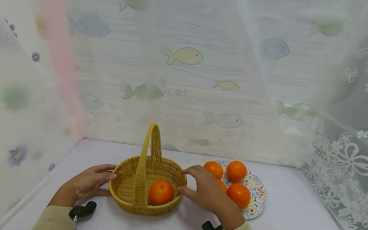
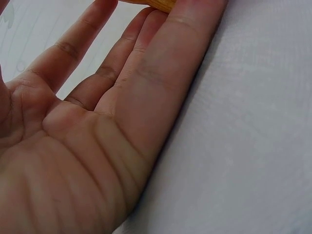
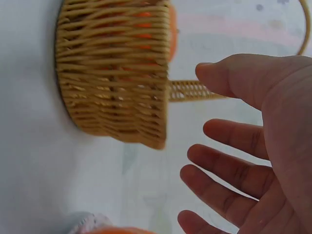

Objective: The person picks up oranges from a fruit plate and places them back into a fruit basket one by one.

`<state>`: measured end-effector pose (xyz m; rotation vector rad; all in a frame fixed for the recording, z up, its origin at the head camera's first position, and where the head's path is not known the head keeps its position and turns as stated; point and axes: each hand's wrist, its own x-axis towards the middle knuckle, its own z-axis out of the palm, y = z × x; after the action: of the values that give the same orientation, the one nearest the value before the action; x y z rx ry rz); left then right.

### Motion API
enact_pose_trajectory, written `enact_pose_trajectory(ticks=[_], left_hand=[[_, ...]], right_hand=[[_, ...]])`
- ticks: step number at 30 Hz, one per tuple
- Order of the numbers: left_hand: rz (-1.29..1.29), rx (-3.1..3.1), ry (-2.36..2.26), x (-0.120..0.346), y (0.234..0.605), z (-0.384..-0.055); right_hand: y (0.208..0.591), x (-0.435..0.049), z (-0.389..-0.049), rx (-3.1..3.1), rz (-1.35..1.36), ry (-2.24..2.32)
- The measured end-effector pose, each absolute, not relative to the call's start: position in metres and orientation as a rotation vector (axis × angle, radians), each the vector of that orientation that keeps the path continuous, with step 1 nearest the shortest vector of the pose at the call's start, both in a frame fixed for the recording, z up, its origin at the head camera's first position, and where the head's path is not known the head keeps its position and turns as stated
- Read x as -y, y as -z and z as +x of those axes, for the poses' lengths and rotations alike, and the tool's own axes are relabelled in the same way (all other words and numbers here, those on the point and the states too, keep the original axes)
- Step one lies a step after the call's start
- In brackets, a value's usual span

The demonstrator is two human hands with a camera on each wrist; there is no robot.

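Note:
A yellow wicker basket (image 1: 119,198) with a tall arched handle stands on the white tabletop. One orange (image 1: 160,193) lies inside it, on the right of the handle. My left hand (image 1: 91,181) is at the basket's left side, its fingertips right at the rim. In the left wrist view, the left fingers (image 2: 68,48) reach out fairly straight towards the wicker. My right hand (image 1: 206,189) hovers beside the basket's right rim. The right wrist view shows its thumb and fingers (image 3: 229,175) spread, with nothing between them and a gap to the wicker wall.
To the right, partly behind my right hand, a round plate (image 1: 258,196) with a colourful pattern carries several oranges (image 1: 239,195). Beyond the table's back edge hangs a pale curtain (image 1: 177,109) printed with fish. Sheer flowered fabric (image 1: 351,194) hangs along the right side.

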<state>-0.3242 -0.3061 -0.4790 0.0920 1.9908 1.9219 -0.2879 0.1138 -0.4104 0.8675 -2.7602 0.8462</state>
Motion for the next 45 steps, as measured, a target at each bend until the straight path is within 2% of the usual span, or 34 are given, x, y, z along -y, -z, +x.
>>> enact_pose_trajectory(ticks=[9, 24, 45], left_hand=[[0.079, -1.991, -1.931, 0.306, 0.478, -0.322], [0.080, -1.990, -1.927, 0.304, 0.480, -0.324], [0.062, -2.006, -1.926, 0.306, 0.480, -0.325]], right_hand=[[0.405, -0.131, -0.289, 2.810, 0.687, -0.814], [0.391, -0.169, -0.291, 2.869, 0.555, -0.790], [0.406, -0.186, -0.303, 2.966, 0.534, -0.825]])
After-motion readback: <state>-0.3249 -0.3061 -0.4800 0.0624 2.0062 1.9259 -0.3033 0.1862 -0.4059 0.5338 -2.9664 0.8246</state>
